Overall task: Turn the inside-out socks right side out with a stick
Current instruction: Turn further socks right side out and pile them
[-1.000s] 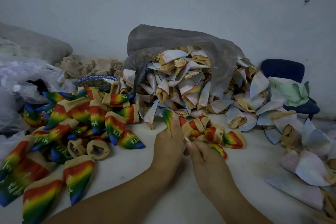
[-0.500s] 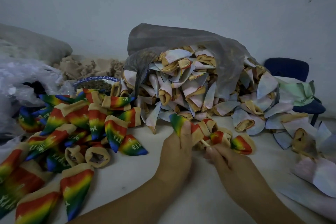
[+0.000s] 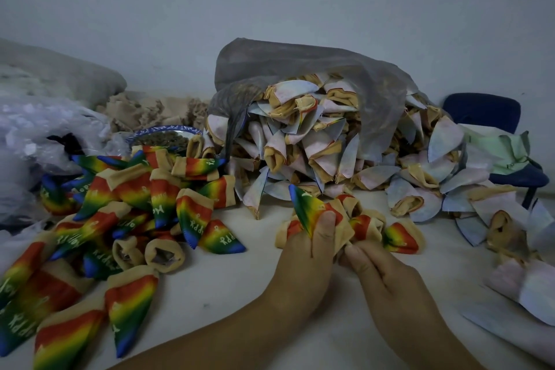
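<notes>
Table (image 3: 240, 294): two hands (image 3: 303, 261) (image 3: 387, 276), seemingly one sock (image 3: 306, 207).

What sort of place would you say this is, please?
Probably a piecework room for finishing socks: a grey bag spills a heap of inside-out socks onto the white surface, turned rainbow socks lie on the left, and a blue chair stands by the bare wall.

Matt cloth socks (image 3: 192, 213), seemingly printed

My left hand (image 3: 312, 249) and right hand (image 3: 381, 273) are bare, backs and fingers uncovered. My left forearm (image 3: 240, 327) and right forearm (image 3: 435, 336) are bare too, all the way across the bench (image 3: 210, 288).
</notes>
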Available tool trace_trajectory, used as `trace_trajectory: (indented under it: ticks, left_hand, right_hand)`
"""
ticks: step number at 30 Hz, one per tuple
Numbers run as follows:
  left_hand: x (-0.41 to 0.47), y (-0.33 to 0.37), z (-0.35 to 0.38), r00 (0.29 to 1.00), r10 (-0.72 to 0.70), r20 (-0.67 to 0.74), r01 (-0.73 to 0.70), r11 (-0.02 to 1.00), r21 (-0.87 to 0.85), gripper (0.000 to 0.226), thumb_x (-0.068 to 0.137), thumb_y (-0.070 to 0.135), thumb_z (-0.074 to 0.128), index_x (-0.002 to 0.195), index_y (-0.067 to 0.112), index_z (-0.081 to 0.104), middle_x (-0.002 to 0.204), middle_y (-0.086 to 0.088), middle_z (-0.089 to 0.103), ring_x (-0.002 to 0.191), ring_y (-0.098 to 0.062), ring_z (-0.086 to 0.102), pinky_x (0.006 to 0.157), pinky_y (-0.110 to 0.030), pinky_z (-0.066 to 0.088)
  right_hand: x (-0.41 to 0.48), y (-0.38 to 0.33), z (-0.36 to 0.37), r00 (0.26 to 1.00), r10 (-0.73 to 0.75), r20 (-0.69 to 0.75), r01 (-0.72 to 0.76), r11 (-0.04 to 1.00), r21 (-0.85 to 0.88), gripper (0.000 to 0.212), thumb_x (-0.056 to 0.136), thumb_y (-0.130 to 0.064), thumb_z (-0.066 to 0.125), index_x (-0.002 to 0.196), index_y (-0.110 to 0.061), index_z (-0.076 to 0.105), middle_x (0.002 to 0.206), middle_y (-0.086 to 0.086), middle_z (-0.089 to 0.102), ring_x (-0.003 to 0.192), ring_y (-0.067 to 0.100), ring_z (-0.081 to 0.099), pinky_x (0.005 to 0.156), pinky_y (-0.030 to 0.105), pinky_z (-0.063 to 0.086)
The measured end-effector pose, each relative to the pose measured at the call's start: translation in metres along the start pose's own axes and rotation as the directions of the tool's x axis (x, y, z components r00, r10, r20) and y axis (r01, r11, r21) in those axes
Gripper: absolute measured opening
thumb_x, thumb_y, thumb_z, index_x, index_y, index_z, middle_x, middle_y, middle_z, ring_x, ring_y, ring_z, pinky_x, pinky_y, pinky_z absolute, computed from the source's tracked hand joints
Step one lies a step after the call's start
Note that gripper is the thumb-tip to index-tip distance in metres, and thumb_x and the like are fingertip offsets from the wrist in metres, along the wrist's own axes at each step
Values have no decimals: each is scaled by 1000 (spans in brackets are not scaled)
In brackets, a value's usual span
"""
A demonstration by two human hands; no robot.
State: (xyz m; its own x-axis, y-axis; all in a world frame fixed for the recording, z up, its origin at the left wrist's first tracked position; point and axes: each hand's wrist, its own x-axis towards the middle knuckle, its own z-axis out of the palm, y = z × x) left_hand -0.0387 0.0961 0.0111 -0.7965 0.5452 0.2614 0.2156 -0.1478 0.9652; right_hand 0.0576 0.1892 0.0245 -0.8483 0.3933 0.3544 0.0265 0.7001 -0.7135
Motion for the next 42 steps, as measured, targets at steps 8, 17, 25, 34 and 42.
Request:
trace_trajectory:
  ticks: [8,17,25,34,42]
  left_hand:
    - [3,-3,-8,997,-72,4,72,994,-83,62,66,89,36,83,42,73,85,16,73,83,1,67,82,-21,53]
    - [2,-5,-2,997,-62,-42,63,997,32,60,74,78,32,64,22,51,53,7,50,49,0,47,50,-14,39]
    - [4,-7,1,996,-30,-78,34,998,56,59,75,77,29,64,23,49,52,9,52,50,-1,49,51,-18,41]
    - [9,-7,-5,985,-163,-50,163,987,-10,100,67,95,30,89,5,69,88,-16,70,86,-24,67,91,-44,51]
    - [3,-5,2,994,-104,-26,106,989,104,66,78,76,25,76,17,56,72,-6,59,67,-12,59,65,-29,49]
  right_hand:
    - [12,4,-32,980,-188,62,197,883,-427,46,89,-68,6,89,-48,48,74,-14,61,78,2,54,59,24,44]
    - [5,-6,-10,995,1,103,23,973,-228,31,81,-62,19,82,-47,46,75,-25,59,78,-6,54,63,15,40]
    - [-2,-8,9,993,103,53,-96,989,-113,22,96,-44,35,89,-41,55,92,-16,64,87,-2,56,72,14,41]
    - [10,3,-37,990,-109,93,140,869,-475,36,82,-66,10,80,-52,44,68,-14,58,76,0,54,53,18,38]
    - [4,-10,1,992,113,50,-101,976,-191,27,94,-50,31,88,-41,56,85,-15,64,79,-1,56,69,20,42]
